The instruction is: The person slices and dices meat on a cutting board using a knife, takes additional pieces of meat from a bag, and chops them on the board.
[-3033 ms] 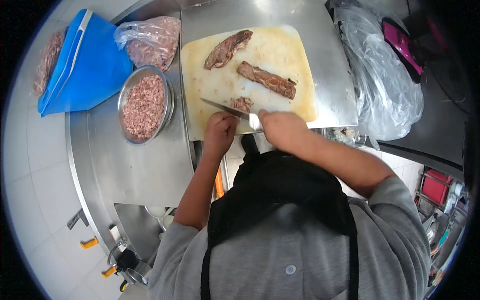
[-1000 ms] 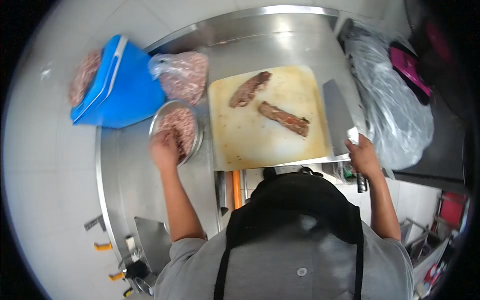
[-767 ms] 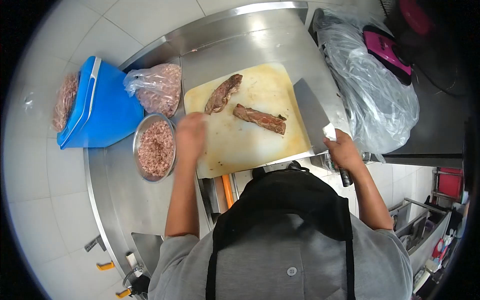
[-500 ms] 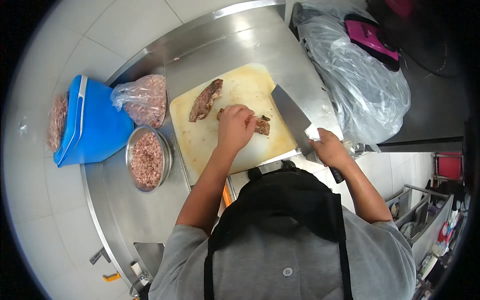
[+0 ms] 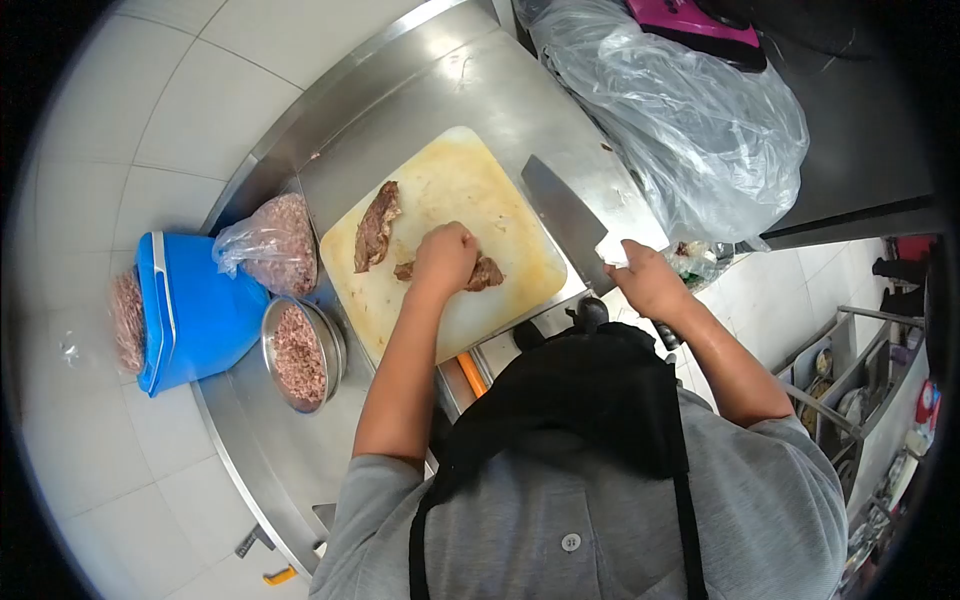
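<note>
My left hand is closed over a piece of cooked-looking brown meat on the cutting board. The meat shows on both sides of the fist, and its middle is hidden. Another strip of meat lies to the left on the same board. My right hand grips a large broad-bladed knife, its black handle end showing below the hand. A white cloth or paper is at the base of the blade. The blade lies beyond the board's right edge, apart from the meat.
A steel counter carries the board. On the left are a metal bowl of minced meat, a bag of mince and a blue cooler. A large clear plastic bag lies at the upper right.
My left fingers have curled from a looser reach into a fist on the meat. My right hand still holds the knife beside the board. The whole view has shifted and turned slightly.
</note>
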Available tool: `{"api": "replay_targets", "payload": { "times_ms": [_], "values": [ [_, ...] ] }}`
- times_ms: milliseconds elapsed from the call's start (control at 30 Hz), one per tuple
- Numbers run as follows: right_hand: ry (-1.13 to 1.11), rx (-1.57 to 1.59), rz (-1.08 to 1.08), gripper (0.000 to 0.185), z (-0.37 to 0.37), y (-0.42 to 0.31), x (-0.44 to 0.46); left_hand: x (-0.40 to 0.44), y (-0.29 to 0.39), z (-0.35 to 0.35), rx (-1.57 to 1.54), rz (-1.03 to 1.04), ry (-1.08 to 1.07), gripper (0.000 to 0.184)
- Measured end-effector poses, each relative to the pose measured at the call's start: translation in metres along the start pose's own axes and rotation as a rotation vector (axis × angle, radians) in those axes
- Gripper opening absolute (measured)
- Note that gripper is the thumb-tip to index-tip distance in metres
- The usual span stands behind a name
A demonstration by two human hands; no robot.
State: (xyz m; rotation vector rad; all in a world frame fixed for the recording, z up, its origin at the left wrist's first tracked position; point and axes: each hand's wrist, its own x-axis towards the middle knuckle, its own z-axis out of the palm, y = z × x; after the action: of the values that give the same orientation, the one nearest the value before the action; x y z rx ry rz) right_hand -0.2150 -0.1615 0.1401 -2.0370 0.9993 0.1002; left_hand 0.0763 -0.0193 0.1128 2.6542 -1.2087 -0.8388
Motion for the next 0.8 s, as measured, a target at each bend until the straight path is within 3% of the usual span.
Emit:
{"api": "replay_targets", "payload": {
  "times_ms": [67,200,267,500,567,667,800],
  "values": [
    [0.016,0.01,-0.014,0.034,-0.007,0.003,-0.003,-0.031,-0.014,0.001,-0.102,0.225,0.134,0.021],
    [0.04,-0.018,-0.098,0.032,-0.015,0.005,-0.003,-0.084,-0.03,0.018,-0.265,0.293,0.185,0.02],
    [0.008,-0.031,-0.101,0.031,-0.014,0.001,0.002,-0.1,-0.019,0.024,-0.199,0.551,0.46,0.02],
    [-0.073,-0.009,-0.188,0.03,-0.001,-0.01,0.008,-0.073,-0.023,0.036,0.007,0.472,0.488,0.026],
    [-0.082,-0.029,-0.185,0.03,0.0,-0.013,0.007,-0.075,-0.014,0.028,0.057,0.346,0.378,0.024],
    [-0.065,-0.038,-0.21,0.031,0.004,-0.01,0.004,-0.071,-0.003,0.013,0.071,0.509,0.299,0.018],
    [-0.054,-0.077,-0.164,0.028,0.0,-0.012,-0.002,-0.058,-0.018,0.03,0.083,0.528,0.366,0.016]
  ]
}}
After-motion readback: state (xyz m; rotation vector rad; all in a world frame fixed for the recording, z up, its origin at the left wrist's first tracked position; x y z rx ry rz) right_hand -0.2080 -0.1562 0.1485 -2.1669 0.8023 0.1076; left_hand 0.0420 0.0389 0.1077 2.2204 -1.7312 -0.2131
